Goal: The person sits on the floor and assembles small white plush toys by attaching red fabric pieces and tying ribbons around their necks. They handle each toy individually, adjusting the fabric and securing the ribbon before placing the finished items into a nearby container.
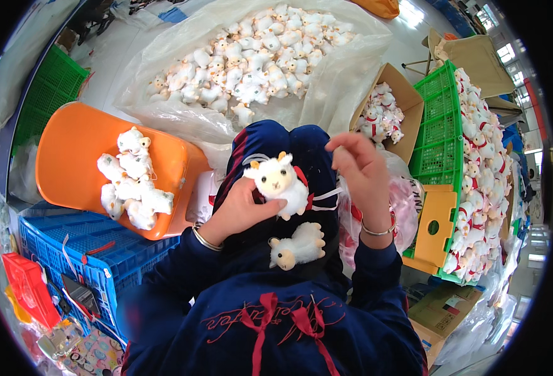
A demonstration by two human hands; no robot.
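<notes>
My left hand [242, 210] is closed around a white plush goat [281, 182] with small orange horns, held upright over my lap. A red ribbon [301, 176] shows at the goat's right side, and a white strip [328, 196] sticks out beyond it. To the right of the goat, apart from it, my right hand [365, 172] is raised with thumb and forefinger bent toward each other. Anything between those fingertips is too small to make out. A second plush goat [298, 245] lies on its side in my lap, below the held one.
Several plush goats [135, 178] lie on an orange chair [70, 147] at the left, beside blue crates [88, 244]. Ahead, a plastic sheet [345, 69] bears a large heap of them. At right stand a cardboard box [408, 116] and a green crate [436, 125], both filled with ribboned toys.
</notes>
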